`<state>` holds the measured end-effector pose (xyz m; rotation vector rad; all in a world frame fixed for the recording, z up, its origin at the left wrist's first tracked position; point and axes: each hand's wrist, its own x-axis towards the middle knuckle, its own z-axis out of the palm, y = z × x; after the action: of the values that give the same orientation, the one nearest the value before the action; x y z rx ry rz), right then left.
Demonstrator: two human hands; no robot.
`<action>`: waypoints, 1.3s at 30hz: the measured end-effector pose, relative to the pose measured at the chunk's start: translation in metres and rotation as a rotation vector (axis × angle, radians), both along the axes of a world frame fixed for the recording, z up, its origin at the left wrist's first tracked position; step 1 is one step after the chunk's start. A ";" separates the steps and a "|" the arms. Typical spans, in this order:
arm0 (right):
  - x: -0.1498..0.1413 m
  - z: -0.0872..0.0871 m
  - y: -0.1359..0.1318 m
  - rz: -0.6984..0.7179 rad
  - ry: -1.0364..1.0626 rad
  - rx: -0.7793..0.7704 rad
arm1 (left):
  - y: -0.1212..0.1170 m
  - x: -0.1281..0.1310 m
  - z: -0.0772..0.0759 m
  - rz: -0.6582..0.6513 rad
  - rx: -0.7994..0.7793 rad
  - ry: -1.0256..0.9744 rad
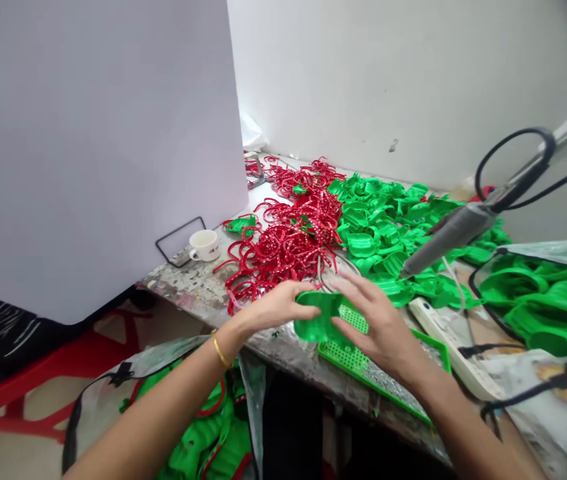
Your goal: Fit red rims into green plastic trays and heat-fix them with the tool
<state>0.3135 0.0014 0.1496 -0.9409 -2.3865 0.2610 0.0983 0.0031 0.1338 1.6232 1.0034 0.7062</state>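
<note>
My left hand (276, 308) grips the left end of a green plastic piece (319, 319) near the table's front edge. Fingers partly spread, my right hand (381, 321) rests on the same piece from the right. Under both hands lies a green perforated tray (363, 363). A pile of red beaded hoops (288, 240) is heaped just beyond my hands, and a pile of green plastic pieces (388, 227) lies to its right.
A grey glue gun (451, 233) on a stand points down at the green pile, cables looping off right. White cup (205, 245) sits at the table's left; a white power strip (451, 337) at right. Bags of green pieces (543, 300) flank me. White board on the left.
</note>
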 end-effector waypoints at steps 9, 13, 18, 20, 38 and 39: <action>-0.038 -0.054 -0.026 -0.135 0.228 -0.512 | -0.086 0.000 -0.066 0.329 -0.480 -1.069; -0.053 -0.067 -0.046 -0.133 0.231 -0.540 | -0.104 0.012 -0.084 0.482 -0.582 -1.302; -0.048 -0.054 -0.041 -0.020 0.080 -0.414 | -0.110 -0.006 -0.088 0.393 -0.729 -1.337; -0.046 -0.043 -0.034 0.092 -0.050 -0.332 | -0.113 -0.016 -0.083 0.294 -0.812 -1.207; -0.065 -0.049 0.046 -0.091 -0.335 -0.246 | -0.141 0.012 -0.111 0.197 -0.767 -1.267; -0.066 -0.059 0.054 -0.128 -0.363 -0.231 | -0.138 0.011 -0.110 0.245 -0.748 -1.268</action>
<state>0.2472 0.0552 0.0902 -1.3409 -2.6472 0.3468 0.1089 -0.1351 0.0242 0.2173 0.3848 1.1132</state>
